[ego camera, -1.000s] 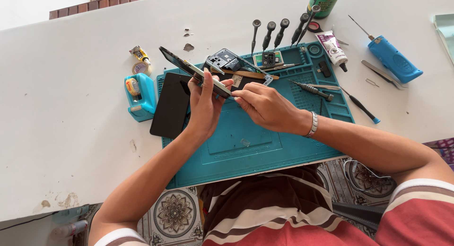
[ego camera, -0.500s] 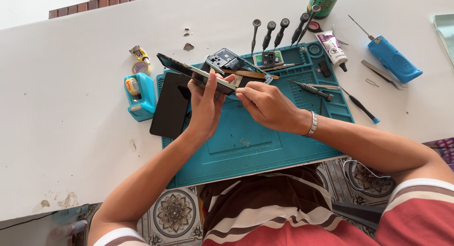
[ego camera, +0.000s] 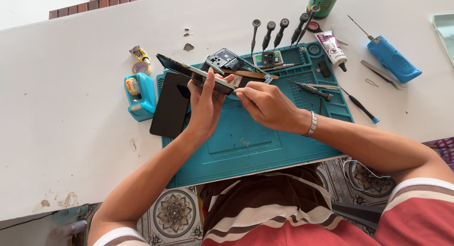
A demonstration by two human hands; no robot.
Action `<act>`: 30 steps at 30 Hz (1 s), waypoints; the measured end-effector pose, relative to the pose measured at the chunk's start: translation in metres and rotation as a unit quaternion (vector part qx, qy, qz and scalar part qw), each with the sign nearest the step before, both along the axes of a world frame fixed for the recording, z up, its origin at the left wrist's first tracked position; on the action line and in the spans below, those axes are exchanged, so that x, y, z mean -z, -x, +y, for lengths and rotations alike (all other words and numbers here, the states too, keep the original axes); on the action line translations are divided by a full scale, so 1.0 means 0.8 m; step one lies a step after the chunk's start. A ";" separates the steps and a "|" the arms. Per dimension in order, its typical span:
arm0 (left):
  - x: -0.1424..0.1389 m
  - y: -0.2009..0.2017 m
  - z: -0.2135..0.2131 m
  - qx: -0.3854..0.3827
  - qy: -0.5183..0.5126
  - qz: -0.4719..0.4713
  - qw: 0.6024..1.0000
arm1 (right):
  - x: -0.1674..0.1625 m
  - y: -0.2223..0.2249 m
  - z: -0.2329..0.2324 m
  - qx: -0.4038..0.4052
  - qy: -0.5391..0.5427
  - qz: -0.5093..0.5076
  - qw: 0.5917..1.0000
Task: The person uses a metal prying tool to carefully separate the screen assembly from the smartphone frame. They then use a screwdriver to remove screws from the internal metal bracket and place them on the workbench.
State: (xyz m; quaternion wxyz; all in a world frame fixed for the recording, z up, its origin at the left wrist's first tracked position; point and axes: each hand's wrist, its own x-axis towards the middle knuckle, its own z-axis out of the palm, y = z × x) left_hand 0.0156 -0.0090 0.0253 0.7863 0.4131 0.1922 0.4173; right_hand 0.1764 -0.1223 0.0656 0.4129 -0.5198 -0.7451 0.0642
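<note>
My left hand (ego camera: 206,102) grips a thin dark phone body (ego camera: 189,73), held tilted edge-on above the teal work mat (ego camera: 265,142). My right hand (ego camera: 267,104), with a metal bracelet at the wrist, pinches at the phone's right end with its fingertips; whether a small tool sits between the fingers is hidden. Just behind the phone lies an opened phone frame (ego camera: 227,61) with its inner parts showing. A black screen panel (ego camera: 171,104) lies flat on the mat's left edge, under my left wrist.
Several screwdrivers (ego camera: 276,31) lie along the mat's far edge, another screwdriver (ego camera: 309,89) on the mat at right. A blue tape dispenser (ego camera: 139,95) stands left of the mat. A glue tube (ego camera: 333,47), a blue handheld tool (ego camera: 392,59) and a green can (ego camera: 324,0) lie beyond on the white table.
Both hands have stayed in place; the phone's left end has tipped slightly and my right fingers have shifted a little along its right end.
</note>
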 end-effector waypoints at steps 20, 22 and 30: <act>-0.014 0.010 0.004 0.043 0.036 -0.048 0.997 | 0.000 -0.001 -0.003 0.014 -0.033 0.020 0.999; -0.013 0.012 0.005 0.056 0.021 -0.082 0.995 | 0.001 -0.001 -0.003 0.015 -0.035 0.026 0.999; -0.017 0.016 0.007 0.070 -0.106 -0.096 0.987 | 0.003 -0.005 -0.001 0.010 -0.034 0.045 0.998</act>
